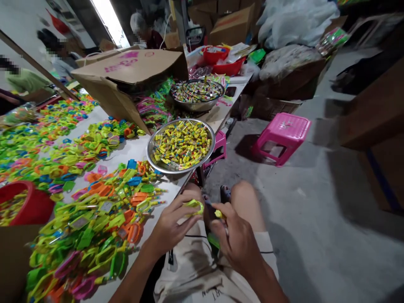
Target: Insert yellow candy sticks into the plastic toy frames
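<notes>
My left hand (172,225) is closed around a yellow-green toy watch (195,205), its looped strap showing between thumb and fingers. Just to the right, my right hand (235,235) pinches a small yellow piece (219,213), which looks like the end of a small tube; the rest is hidden by the fingers. Both hands are above my lap, a short gap between them. Beyond them, a metal bowl (148,156) full of small yellow-capped tubes (183,143) stands at the table's edge. To the left lies a heap of colourful toy watches (104,223), some with tubes attached.
A second metal bowl (197,105) holds mixed small pieces beside an open cardboard box (107,94). At far left is a red tub (38,206). A pink stool (284,130) stands on the floor at right, near stacked cartons (375,109). Other people sit across the table.
</notes>
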Demonstrator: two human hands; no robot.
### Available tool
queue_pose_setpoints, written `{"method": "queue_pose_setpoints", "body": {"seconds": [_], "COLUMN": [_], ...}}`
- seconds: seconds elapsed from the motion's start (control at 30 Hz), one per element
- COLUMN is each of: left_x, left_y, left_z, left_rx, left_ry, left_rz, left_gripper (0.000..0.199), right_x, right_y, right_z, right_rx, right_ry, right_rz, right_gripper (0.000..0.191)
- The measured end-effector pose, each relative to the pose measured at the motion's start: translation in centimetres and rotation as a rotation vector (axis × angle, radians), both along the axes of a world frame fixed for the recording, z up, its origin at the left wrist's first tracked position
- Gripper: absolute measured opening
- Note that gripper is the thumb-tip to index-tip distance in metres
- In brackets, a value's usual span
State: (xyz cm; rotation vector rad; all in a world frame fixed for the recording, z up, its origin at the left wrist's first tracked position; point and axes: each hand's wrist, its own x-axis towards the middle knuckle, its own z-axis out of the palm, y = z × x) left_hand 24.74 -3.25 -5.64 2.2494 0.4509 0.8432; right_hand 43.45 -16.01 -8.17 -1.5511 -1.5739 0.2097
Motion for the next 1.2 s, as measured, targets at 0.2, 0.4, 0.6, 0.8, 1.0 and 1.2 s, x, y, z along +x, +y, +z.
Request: {"method": "queue_pose_setpoints", "body": {"seconds": [0.2, 0.4, 0.6, 0.8, 1.0, 1.2], "left_x": [0.8, 2.1, 2.2, 0.7, -2.7, -5.1], "left_y": [0.2, 0.5, 0.4, -0.7, -0.3, -0.4], "left_z": [0.6, 0.3, -0.4, -1.3, -2.4, -2.6], "left_rx": [0.234, 0.375, 0.390, 0.370, 0.270, 0.244], "left_ry": [0.140, 0.266, 0.329, 0.328, 0.195, 0.135], "left_rz": [0.008, -0.013, -0.075, -0.105, 0.032, -0.010], "left_gripper": [0.031, 0.025, 0.028, 0.018, 0.019, 0.023], "right_x": [1.6, 3.7, 5.3, 4.5, 2.0, 0.3], "right_y": [0.5, 1.1, 1.5, 1.7, 1.7, 1.9], "right_z": [0.3, 1.1, 0.6, -0.9, 0.2, 2.1], "right_rx": [-0.234, -0.445, -0.544, -0.722, -0.735, -0.747], "right_ry": [0.266, 0.518, 0.618, 0.712, 0.640, 0.493], "right_rz": [0.132, 0.266, 0.362, 0.432, 0.484, 0.457], "right_gripper": [0.014, 0.026, 0.030, 0.043, 0.040, 0.035]}}
